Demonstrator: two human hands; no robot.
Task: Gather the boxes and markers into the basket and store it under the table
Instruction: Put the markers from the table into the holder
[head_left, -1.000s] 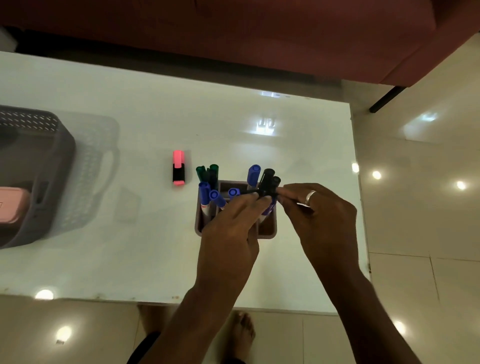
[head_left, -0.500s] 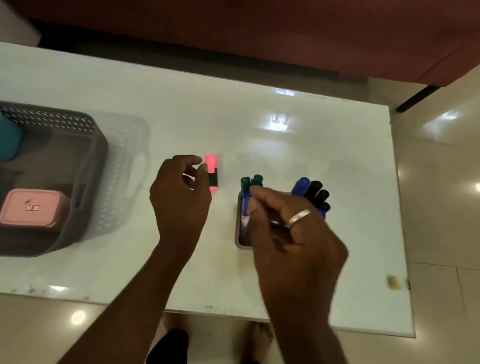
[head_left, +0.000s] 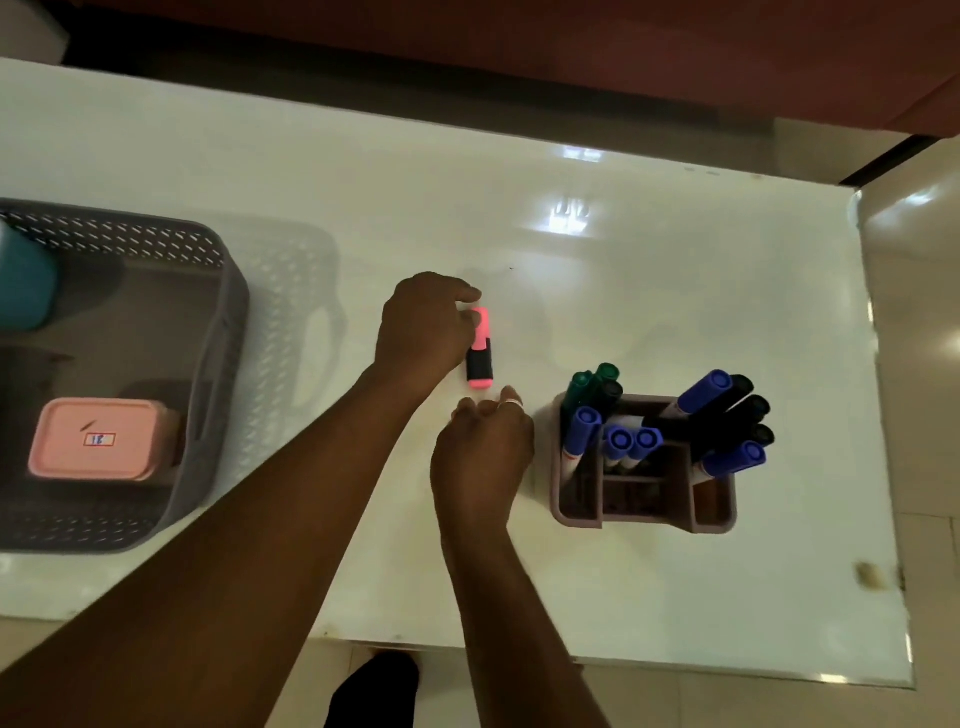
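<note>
The pink highlighter (head_left: 480, 349) lies flat near the middle of the table (head_left: 675, 291), with its pink cap toward the far edge. The left hand (head_left: 426, 327) is on it: the fingertips curl onto the cap in what looks like a pinch, with one finger reaching over the far end. I judge this is the start of picking it up, because it is the only marker lying loose.

The right hand (head_left: 483, 452) is just beside the near end of the highlighter, not touching it. Its fingers are loosely curled and its back faces the camera, so I cannot tell if it holds anything.

Toward the right edge stands a holder (head_left: 644, 512) with compartments, and the other markers (head_left: 706, 389), blue, black and green, stand in it leaning outward. Standing together like this, they can probably be carried all at once.

At the left edge is the grey basket (head_left: 228, 332), open on top. A pink box (head_left: 98, 439) and a teal box (head_left: 26, 280) already lie inside, so the markers are what remains.

The table is white and glossy and reflects lamps. Light floor tiles (head_left: 924, 364) show at the right, and dark red furniture (head_left: 519, 47) is behind the far edge.
</note>
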